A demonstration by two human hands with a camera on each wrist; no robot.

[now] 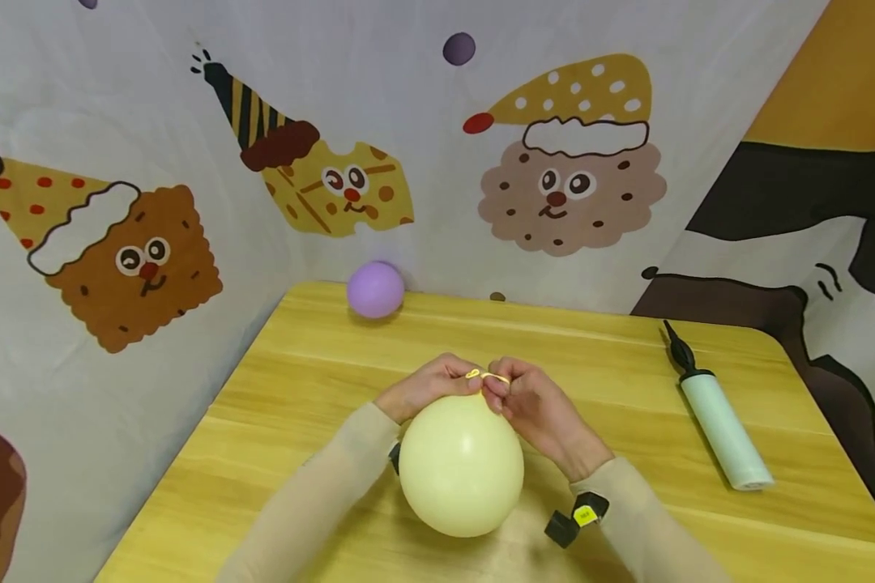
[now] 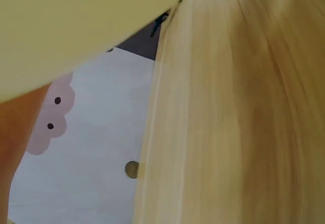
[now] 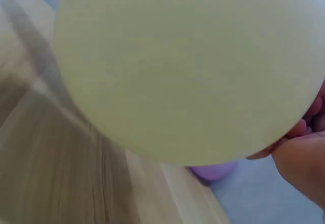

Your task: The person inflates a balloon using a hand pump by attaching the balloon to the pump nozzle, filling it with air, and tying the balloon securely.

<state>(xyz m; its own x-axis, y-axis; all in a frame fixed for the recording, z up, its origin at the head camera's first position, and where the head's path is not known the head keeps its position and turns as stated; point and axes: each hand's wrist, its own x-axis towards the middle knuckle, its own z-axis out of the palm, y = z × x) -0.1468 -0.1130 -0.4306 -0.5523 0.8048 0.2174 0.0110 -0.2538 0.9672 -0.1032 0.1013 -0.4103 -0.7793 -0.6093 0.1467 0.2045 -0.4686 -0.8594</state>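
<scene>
A round pale yellow balloon [image 1: 461, 470], blown up, hangs between the two forearms in the head view with its neck toward the far side. My left hand [image 1: 437, 382] pinches the neck from the left. From the right, my right hand [image 1: 535, 401] pinches the stretched yellow neck end near the left fingertips. The balloon [image 3: 188, 71] fills most of the right wrist view, with part of the right hand [image 3: 304, 142] behind its edge. In the left wrist view the balloon [image 2: 76, 26] covers the upper left, and little of the left hand [image 2: 15, 137] shows.
A purple balloon [image 1: 375, 290] lies at the table's far left edge. On the right lies a mint-green hand pump [image 1: 722, 429] with a black nozzle. The wooden table [image 1: 284, 348] meets a wall cloth [image 1: 423, 267] printed with cartoon figures.
</scene>
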